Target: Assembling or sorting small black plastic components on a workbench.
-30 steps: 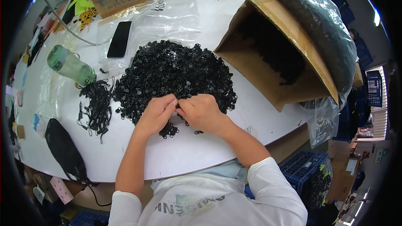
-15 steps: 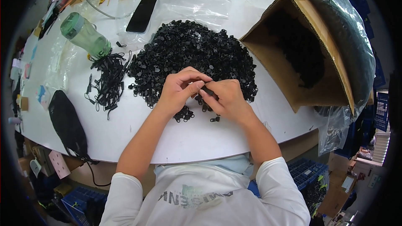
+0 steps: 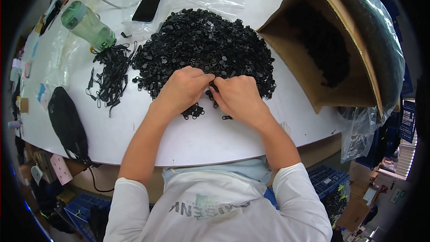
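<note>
My left hand (image 3: 184,87) and my right hand (image 3: 238,96) meet at the fingertips over the near edge of a heap of small black zipper sliders (image 3: 201,40). Both hands are closed in a pinch. A small black piece (image 3: 213,84) shows between the right thumb and finger; its exact kind is hidden. Whatever the left fingertips grip, the knuckles cover it. Just below the hands lie a few loose black sliders (image 3: 193,112). Left of the heap is a tangled bunch of black cord zipper pulls (image 3: 112,74).
A tilted cardboard box (image 3: 309,76) with black contents stands at right, a plastic bag (image 3: 358,136) around it. At left are a green bottle (image 3: 89,24) and a black pouch (image 3: 67,118). A phone (image 3: 149,3) lies on clear plastic behind the heap.
The view has shifted, so the tabletop things sit higher in the picture. My left hand has turned knuckles-up, its fingers now closed and pressed nearer to the right fingertips.
</note>
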Demonstrator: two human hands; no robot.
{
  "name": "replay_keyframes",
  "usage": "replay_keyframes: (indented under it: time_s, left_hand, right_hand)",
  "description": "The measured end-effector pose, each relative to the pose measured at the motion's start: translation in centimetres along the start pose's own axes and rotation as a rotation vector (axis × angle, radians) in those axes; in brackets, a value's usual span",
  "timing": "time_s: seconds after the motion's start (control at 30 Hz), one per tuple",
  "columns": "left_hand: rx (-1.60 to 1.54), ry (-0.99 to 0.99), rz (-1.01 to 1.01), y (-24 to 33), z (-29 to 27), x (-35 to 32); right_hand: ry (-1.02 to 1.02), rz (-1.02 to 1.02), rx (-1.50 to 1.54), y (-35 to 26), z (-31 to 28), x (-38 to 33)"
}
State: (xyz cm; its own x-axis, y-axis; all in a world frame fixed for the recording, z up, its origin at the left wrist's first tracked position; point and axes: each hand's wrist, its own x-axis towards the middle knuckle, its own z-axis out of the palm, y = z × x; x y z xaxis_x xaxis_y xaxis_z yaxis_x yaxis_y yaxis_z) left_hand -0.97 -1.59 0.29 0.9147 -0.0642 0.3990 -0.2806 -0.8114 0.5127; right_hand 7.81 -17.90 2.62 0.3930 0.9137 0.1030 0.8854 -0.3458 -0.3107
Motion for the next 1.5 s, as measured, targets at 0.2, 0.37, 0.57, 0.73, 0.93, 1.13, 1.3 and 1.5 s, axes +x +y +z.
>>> replay_keyframes:
  time_s: [0.2,0.37,0.57,0.73,0.93,1.13,1.3,1.5]
  left_hand:
    - [-0.146,0.138,-0.004,0.1,1.0,0.1]
    - [-0.162,0.055,-0.024,-0.8,-0.1,-0.1]
    - [-0.191,0.008,-0.094,0.0,-0.4,0.4]
    - [-0.206,0.078,-0.051,0.9,0.4,0.5]
    - [-0.133,0.226,0.031,1.1,0.8,0.4]
    - [-0.925,0.274,-0.405,0.6,0.6,0.4]
    - [-0.99,0.23,-0.285,2.4,1.2,0.8]
    - [-0.398,0.538,-0.188,1.5,0.7,0.7]
  right_hand:
    - [0.02,0.0,-0.003,0.6,0.1,0.0]
    - [-0.008,-0.011,0.011,0.7,0.1,0.0]
    - [0.0,0.003,-0.069,0.7,0.5,-0.2]
    - [0.08,-0.019,-0.054,1.2,1.2,0.0]
    - [0.171,-0.006,-0.005,0.9,0.8,0.0]
    - [0.251,-0.002,0.144,0.7,0.7,0.2]
    - [0.345,-0.06,0.254,1.1,0.4,-0.1]
    - [0.175,0.041,0.731,0.3,-0.1,0.2]
